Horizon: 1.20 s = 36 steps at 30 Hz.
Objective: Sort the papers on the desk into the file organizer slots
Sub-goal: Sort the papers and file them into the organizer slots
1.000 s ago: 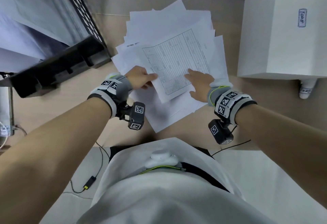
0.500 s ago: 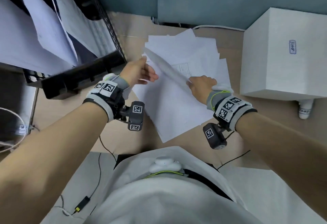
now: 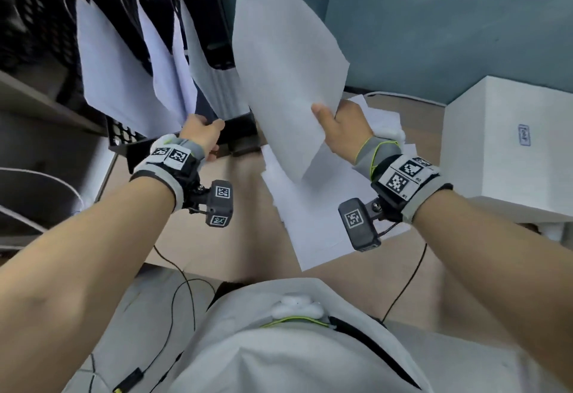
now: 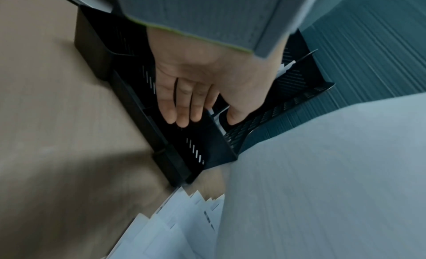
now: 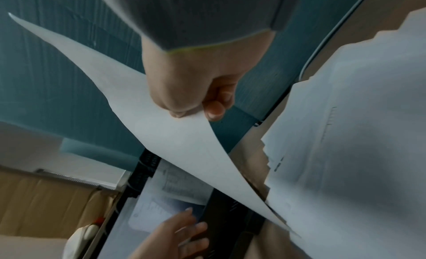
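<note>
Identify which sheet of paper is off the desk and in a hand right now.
The single sheet pinched by the right hand, raised beside the black file organizer. The other loose papers lie on the desk; more already stand in the organizer's slots.

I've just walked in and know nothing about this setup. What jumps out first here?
A large white sheet held up in the air, pinched near its lower edge by the right hand. To its left stands a black file organizer with papers already in its slots, and the left hand rests on its front edge. Below, a fanned pile of papers lies on the wooden desk.
</note>
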Tool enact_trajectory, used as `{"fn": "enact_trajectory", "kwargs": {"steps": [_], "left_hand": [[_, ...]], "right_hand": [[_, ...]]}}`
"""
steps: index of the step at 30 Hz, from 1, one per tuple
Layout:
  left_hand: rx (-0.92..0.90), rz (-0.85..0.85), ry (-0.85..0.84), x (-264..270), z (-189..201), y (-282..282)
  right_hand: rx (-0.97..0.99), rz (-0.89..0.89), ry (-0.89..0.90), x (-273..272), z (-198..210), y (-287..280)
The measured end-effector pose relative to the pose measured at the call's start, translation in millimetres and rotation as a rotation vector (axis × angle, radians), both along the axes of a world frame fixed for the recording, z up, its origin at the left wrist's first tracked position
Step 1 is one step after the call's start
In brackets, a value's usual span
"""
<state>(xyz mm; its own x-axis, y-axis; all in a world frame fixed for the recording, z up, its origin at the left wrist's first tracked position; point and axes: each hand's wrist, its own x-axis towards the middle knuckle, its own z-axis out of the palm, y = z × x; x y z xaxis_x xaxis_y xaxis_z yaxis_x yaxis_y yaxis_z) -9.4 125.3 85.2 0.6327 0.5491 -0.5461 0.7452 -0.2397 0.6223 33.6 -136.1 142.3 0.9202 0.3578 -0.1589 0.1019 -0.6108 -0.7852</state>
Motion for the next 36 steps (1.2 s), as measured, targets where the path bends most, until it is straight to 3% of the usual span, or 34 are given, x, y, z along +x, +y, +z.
{"fn": "enact_trajectory", "kwargs": {"steps": [5, 10, 15, 22, 25, 27, 36], "left_hand": [[0.129, -0.041, -0.051, 19, -2, 14], [0.250, -0.148, -0.118, 43, 21, 22], [0.214, -0.116, -0.196, 50, 25, 35], [0.200, -0.105, -0.239, 48, 19, 40], [0.186, -0.097, -0.260, 48, 19, 41], [0.195, -0.110, -0.266, 46, 21, 42], [0.203, -0.141, -0.229, 38, 29, 38]], "right_hand": [[0.068, -0.024, -0.041, -2, 15, 36], [0.133, -0.074, -0.041, 1, 41, 71], [0.131, -0.067, -0.070, 24, 36, 103], [-0.059, -0.061, -0.007, 51, 8, 164], [-0.303, 0.108, 0.165, 47, -22, 177], [-0.303, 0.126, 0.247, 43, -36, 178], [-0.430, 0.254, 0.055, 53, -54, 176]]}}
